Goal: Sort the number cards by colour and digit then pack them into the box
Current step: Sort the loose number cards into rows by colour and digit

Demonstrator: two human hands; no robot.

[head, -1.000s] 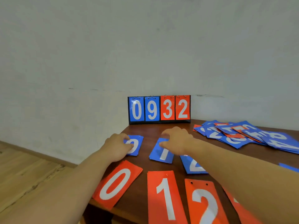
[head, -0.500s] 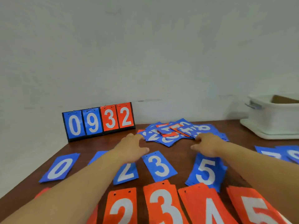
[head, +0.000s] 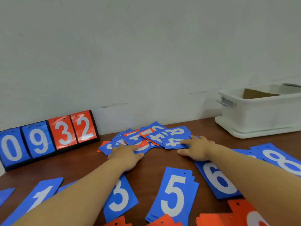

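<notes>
Head camera looks forward and down, close over the table.

Loose pile: the cards overlap, so few digits read whole; the rest are part-covered and smeared. Left forearm hides the top of the blue 3 card and nearly all of a blue card between it and the blue 1 card. Right forearm covers one side of the blue 6 card. Red cards are cut by the bottom edge, the white box by the right edge, the scoreboard by the left edge
</notes>
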